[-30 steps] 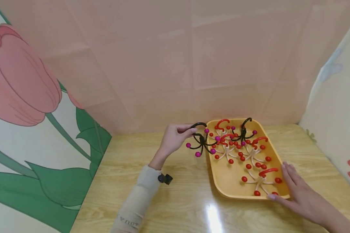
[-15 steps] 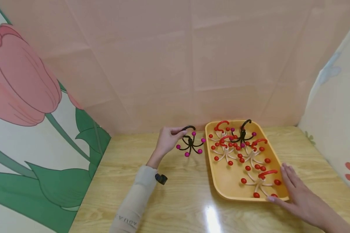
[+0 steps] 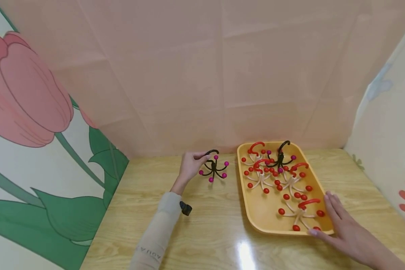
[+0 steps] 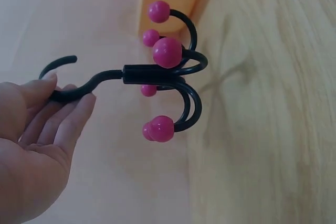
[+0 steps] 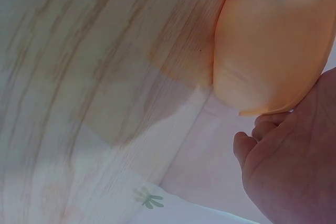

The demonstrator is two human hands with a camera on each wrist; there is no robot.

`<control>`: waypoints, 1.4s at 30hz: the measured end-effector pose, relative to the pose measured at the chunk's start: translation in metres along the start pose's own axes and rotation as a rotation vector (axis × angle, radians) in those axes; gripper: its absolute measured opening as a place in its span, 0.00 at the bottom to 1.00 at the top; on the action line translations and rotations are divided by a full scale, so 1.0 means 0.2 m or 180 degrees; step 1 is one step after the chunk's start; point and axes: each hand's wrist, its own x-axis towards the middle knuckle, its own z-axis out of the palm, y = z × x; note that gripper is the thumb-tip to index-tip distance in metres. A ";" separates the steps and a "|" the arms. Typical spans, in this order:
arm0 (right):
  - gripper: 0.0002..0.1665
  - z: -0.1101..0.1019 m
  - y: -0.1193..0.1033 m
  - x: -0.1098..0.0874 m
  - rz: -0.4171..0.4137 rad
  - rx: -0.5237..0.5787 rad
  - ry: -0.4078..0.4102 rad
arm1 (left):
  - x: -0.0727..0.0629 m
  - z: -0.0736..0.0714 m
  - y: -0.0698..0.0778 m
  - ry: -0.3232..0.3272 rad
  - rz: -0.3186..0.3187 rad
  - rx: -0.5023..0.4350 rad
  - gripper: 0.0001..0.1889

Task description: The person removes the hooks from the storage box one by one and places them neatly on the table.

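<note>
The tray [image 3: 264,213] stands on the counter [image 3: 206,232], before the sheet [image 3: 219,82]. Four hooks [image 3: 281,159] crowd its far part; a fifth hook [image 3: 301,213] sits in its near right corner. Left of the tray, a sixth hook [image 3: 214,166] hangs from the left fingers [image 4: 79,119] over the counter. The right fingers [image 3: 332,210] touch the tray's right side.

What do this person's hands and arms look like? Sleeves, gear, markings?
The left hand and right hand are ungloved. A long pale beige sleeve covers the left forearm, with a greyish cuff and dark lettering too unclear to read. A small, blocky black device sits by that cuff. No sleeve shows on the right.
</note>
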 end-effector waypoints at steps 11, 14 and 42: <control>0.70 -0.01 0.01 0.03 0.0038 0.0119 -0.0070 | 0.04 0.00 -0.08 0.0054 -0.0059 0.0039 0.15; 0.70 -0.01 0.01 0.03 0.0039 0.0171 -0.0062 | 0.05 -0.01 -0.09 0.0041 -0.0070 -0.0009 0.16; 0.72 0.02 0.01 0.01 0.0019 0.0092 -0.0013 | 0.07 0.04 -0.12 0.0156 -0.0144 0.0107 0.13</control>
